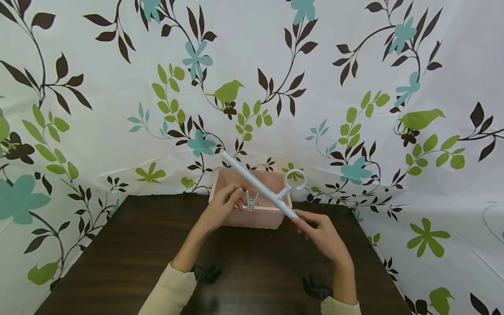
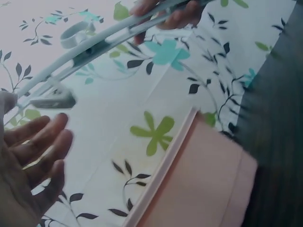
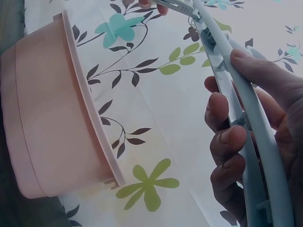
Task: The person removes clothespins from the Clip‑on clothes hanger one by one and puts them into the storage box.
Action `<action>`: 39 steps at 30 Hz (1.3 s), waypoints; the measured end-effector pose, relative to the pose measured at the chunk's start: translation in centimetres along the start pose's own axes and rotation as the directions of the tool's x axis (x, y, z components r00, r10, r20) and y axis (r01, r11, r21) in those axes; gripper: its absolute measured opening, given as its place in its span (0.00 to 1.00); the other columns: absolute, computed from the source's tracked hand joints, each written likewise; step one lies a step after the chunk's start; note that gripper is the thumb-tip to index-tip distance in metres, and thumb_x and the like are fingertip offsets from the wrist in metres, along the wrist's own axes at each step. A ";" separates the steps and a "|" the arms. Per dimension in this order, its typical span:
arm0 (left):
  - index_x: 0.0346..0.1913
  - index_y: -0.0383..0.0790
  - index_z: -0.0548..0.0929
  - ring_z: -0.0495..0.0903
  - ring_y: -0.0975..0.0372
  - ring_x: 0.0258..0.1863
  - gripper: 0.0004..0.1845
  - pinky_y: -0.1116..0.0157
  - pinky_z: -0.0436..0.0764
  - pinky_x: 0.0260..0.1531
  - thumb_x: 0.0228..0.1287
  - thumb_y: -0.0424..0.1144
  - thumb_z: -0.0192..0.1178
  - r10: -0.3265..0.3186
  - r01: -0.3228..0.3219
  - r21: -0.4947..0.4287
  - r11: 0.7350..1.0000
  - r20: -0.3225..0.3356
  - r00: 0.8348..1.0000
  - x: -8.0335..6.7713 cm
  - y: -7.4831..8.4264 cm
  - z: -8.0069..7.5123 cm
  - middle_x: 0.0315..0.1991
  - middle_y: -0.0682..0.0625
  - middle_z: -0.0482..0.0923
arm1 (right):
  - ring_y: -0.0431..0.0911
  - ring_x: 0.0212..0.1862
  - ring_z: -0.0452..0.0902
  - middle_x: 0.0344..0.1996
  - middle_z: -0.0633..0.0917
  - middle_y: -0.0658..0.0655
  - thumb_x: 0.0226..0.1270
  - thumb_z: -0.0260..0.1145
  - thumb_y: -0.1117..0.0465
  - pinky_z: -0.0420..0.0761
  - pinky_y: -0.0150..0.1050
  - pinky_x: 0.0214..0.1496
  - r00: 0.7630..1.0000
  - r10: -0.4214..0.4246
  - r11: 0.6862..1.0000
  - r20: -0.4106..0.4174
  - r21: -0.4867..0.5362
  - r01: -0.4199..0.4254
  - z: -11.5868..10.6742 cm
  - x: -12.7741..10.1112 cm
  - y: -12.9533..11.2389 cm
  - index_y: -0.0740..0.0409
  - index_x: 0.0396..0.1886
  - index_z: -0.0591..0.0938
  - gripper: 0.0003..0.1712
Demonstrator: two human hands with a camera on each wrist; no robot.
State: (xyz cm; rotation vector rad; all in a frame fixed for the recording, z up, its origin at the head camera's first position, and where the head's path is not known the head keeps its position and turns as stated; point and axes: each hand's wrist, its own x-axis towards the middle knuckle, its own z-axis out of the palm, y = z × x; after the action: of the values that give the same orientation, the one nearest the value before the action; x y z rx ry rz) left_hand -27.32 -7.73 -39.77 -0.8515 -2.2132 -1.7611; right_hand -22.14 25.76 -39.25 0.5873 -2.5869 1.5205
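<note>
The right hand [image 1: 320, 234] grips the near end of a white plastic hanger bar [image 1: 256, 183], holding it slanted over the pink tub [image 1: 252, 216] at the back of the table [image 1: 118, 253]. The left hand [image 1: 222, 205] reaches up to a small clothes peg [image 1: 251, 200] dangling from the bar — fingers mostly straight, and whether they pinch it I cannot tell. The bar looks light, stiff and rather slick — best held wrapped near an end, as here. The peg is tiny and swings freely; take it by its tails.
</note>
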 end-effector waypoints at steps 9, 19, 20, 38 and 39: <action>0.56 0.33 0.86 0.84 0.57 0.32 0.15 0.64 0.84 0.36 0.86 0.41 0.55 0.002 -0.004 -0.054 0.999 -0.040 0.999 -0.6 -0.3 1.9 0.33 0.40 0.83 | 0.53 0.25 0.77 0.32 0.86 0.71 0.81 0.68 0.52 0.83 0.40 0.30 1.000 -0.010 1.000 0.006 0.010 0.010 0.0 -0.3 0.1 0.47 0.65 0.88 0.18; 0.60 0.44 0.84 0.85 0.56 0.32 0.12 0.65 0.79 0.32 0.83 0.45 0.61 -0.045 0.045 -0.023 0.999 0.009 0.999 -0.3 -0.2 2.8 0.38 0.45 0.88 | 0.46 0.25 0.77 0.30 0.87 0.62 0.80 0.69 0.50 0.83 0.42 0.30 1.000 -0.005 1.000 -0.001 -0.002 0.005 0.0 0.0 0.2 0.46 0.65 0.88 0.18; 0.58 0.44 0.85 0.85 0.56 0.32 0.12 0.65 0.79 0.32 0.83 0.45 0.61 -0.047 0.047 -0.022 0.999 0.014 0.999 -0.3 -0.1 2.8 0.37 0.46 0.88 | 0.47 0.25 0.77 0.30 0.87 0.62 0.80 0.69 0.50 0.83 0.42 0.30 1.000 -0.006 1.000 -0.001 -0.001 0.006 0.0 0.0 0.2 0.46 0.65 0.88 0.18; 0.55 0.40 0.86 0.87 0.51 0.33 0.11 0.64 0.86 0.37 0.84 0.42 0.59 -0.032 0.036 -0.075 0.997 0.061 0.998 0.0 0.9 2.2 0.36 0.46 0.90 | 0.47 0.25 0.77 0.29 0.85 0.56 0.82 0.67 0.52 0.83 0.42 0.30 1.000 -0.026 1.000 0.016 0.017 0.026 0.0 0.2 0.4 0.46 0.64 0.88 0.16; 0.55 0.40 0.86 0.86 0.51 0.33 0.11 0.64 0.86 0.36 0.84 0.42 0.59 -0.037 0.041 -0.076 0.996 0.061 0.997 0.0 0.9 2.1 0.36 0.46 0.90 | 0.48 0.25 0.77 0.29 0.85 0.56 0.82 0.67 0.52 0.83 0.43 0.30 0.999 -0.024 0.999 0.022 0.022 0.024 0.1 0.2 0.4 0.45 0.63 0.88 0.16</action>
State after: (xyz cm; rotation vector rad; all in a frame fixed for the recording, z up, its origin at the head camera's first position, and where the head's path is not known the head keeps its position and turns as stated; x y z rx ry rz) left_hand -26.40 -5.66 -39.62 -0.8936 -2.2261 -1.8735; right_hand -22.46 25.82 -39.53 0.6391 -2.5729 1.5456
